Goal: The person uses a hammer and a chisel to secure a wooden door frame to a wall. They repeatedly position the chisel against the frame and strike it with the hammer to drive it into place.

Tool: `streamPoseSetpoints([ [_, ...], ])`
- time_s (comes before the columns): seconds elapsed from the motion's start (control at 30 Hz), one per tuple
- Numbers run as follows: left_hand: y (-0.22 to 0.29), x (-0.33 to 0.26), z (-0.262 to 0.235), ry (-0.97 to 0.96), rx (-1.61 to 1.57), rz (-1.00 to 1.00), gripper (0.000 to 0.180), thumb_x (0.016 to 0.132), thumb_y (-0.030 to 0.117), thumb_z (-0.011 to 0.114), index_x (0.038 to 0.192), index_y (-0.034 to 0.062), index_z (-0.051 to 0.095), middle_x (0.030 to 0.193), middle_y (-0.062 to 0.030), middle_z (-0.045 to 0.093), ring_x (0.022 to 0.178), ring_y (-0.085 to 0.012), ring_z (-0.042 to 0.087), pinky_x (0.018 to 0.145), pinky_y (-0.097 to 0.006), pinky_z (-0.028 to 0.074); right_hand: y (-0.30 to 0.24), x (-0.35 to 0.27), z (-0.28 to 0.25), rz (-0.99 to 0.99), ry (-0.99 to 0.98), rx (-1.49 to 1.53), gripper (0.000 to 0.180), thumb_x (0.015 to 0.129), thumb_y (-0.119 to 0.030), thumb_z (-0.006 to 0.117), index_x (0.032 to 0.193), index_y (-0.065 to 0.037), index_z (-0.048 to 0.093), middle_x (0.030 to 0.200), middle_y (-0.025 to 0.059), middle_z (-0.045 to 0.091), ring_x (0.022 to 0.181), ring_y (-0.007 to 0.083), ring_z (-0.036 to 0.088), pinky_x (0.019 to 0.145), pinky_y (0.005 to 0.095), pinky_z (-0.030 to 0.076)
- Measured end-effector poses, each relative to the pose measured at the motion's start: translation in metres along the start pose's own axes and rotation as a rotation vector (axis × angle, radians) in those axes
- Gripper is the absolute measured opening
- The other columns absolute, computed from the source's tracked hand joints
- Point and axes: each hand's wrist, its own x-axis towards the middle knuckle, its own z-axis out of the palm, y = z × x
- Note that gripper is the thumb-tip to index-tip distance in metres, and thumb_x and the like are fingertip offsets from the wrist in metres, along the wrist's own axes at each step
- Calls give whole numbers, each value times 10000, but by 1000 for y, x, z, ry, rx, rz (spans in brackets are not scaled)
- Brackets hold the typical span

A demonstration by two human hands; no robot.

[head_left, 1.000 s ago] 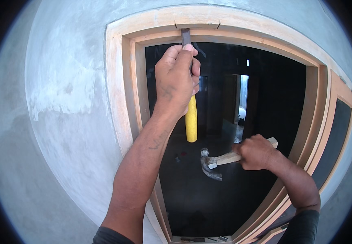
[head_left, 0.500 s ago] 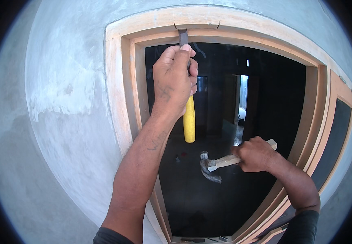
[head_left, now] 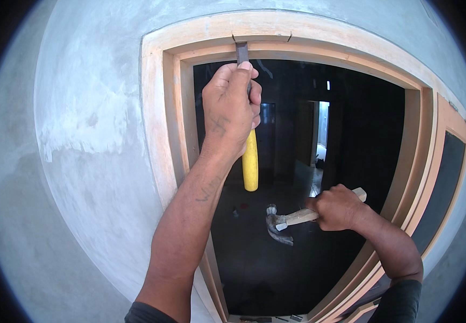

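My left hand (head_left: 231,102) is wrapped round a chisel (head_left: 250,161) with a yellow handle, held upright. The chisel's flat metal blade points up, its tip against the underside of the wooden frame's top rail (head_left: 206,30), beside the left of two dark saw cuts in that rail. Lower right, my right hand (head_left: 338,208) grips the pale wooden handle of a claw hammer (head_left: 300,216). The hammer's dark metal head hangs below the chisel's butt end, apart from it, with the claw turned down.
Grey plastered wall (head_left: 87,129) surrounds the frame. An open window sash (head_left: 441,183) with a dark pane hangs at the right. Several small tools (head_left: 257,318) lie on the bottom sill. A dark room with a bright doorway (head_left: 322,129) shows through the opening.
The whole view has shifted very slightly, the frame sitting a little lower. My hands keep their grips on chisel and hammer, and the hammer's head has dipped a touch.
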Motion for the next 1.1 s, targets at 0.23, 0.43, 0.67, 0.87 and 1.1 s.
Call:
streamPoseSetpoints([
  [0.23,-1,1,3,-7,-38,-20,219,1056,275,540,1043,58,567,708,-2,511,495,-34,388,437,-205,321,1,0,1,-9,4,1,313,815,-132,717,1121,-74,738,803,127,754,810,258,776,840,420,614],
  [0.43,-3,2,7,-5,-32,-29,220,1052,277,545,1044,58,569,714,-5,513,497,-39,388,441,-209,322,-1,1,-3,-2,-28,7,281,828,-112,695,1104,-75,732,847,145,769,866,279,781,839,438,628],
  [0.67,-5,6,12,-14,-11,-15,224,1049,282,549,1039,59,573,719,-14,517,496,-47,389,445,-217,325,2,2,-3,-97,-14,51,309,802,-123,694,1104,-65,731,844,149,763,857,319,771,830,457,609],
  [0.87,-7,6,6,-72,-49,-12,219,1050,273,553,1048,55,574,722,-19,530,493,-48,388,441,-216,320,-44,20,15,-364,-263,12,284,829,-146,699,1108,-99,727,836,136,750,856,339,763,819,474,606],
  [1.1,2,3,-8,-50,-91,-12,206,1055,258,556,1031,55,572,716,-15,533,488,-50,386,433,-220,310,-25,35,-46,8,158,204,289,844,-144,686,1121,-66,710,900,200,752,906,381,753,846,488,600],
])
